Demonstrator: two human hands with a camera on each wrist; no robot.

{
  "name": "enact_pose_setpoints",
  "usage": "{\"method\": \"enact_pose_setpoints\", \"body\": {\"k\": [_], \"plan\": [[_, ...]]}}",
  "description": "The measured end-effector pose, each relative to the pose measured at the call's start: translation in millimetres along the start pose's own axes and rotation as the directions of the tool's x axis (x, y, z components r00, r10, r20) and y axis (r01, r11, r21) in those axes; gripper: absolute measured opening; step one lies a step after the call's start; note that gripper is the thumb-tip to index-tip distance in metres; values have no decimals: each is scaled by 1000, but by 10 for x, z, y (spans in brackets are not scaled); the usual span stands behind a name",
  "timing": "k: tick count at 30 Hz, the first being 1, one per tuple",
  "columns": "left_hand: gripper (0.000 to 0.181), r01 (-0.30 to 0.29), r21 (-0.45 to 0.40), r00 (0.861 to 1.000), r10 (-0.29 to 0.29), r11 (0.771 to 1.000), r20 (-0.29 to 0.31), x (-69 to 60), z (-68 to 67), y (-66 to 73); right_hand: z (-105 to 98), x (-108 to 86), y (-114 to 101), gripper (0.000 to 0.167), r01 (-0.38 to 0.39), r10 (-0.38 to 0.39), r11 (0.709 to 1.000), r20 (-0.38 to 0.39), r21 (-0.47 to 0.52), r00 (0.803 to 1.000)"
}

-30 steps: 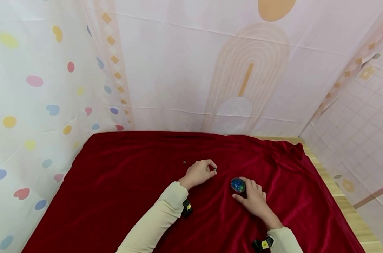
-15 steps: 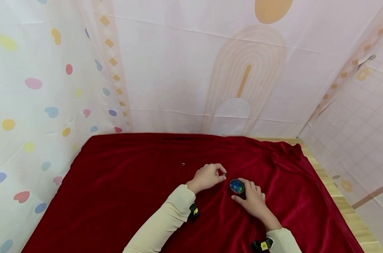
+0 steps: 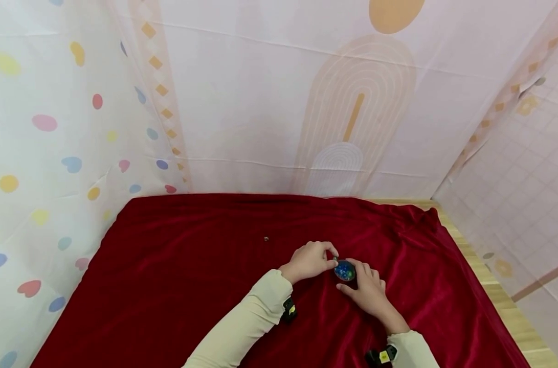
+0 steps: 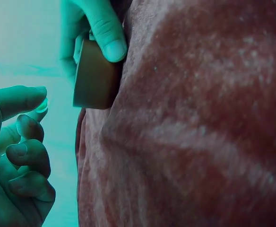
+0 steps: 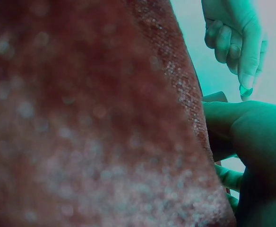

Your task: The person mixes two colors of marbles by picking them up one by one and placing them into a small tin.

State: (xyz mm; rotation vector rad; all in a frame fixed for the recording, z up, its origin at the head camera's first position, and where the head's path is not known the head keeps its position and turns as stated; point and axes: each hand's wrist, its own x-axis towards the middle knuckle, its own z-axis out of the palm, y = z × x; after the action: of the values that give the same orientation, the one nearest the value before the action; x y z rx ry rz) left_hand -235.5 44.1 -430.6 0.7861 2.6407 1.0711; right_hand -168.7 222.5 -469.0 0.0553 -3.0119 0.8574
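Observation:
My left hand [image 3: 309,260] pinches a small shiny glass-like piece [image 4: 42,106] between thumb and forefinger, the other fingers curled in. In the head view that piece is just above the rim of a small round container [image 3: 344,271]; whether it touches cannot be told. Blue with some green shows within the container's top, and its brown side wall appears in the left wrist view. My right hand [image 3: 370,289] holds the container from the right, thumb on the near side and fingers on the far side. Another tiny piece [image 3: 266,238] lies on the cloth to the left.
A wrinkled dark red velvet cloth [image 3: 168,281] covers the table. Its light wooden edge [image 3: 495,286] shows along the right. Patterned white sheets [image 3: 242,102] hang behind and at both sides.
My left hand has moved right and slightly nearer with the small piece, from apart to the container's rim. The right hand and container have stayed nearly still.

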Motion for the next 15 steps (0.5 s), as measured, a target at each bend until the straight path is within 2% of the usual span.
{"method": "enact_pose_setpoints", "body": {"k": [8,15], "plan": [[22,-21,33,1000,21,999,16,14,78,74,2,3,6,66,-3,3,1000,11,3,1000],[22,-6,29,1000,5,1000,20,12,121,86,9,14,29,66,-5,5,1000,16,4,1000]]}}
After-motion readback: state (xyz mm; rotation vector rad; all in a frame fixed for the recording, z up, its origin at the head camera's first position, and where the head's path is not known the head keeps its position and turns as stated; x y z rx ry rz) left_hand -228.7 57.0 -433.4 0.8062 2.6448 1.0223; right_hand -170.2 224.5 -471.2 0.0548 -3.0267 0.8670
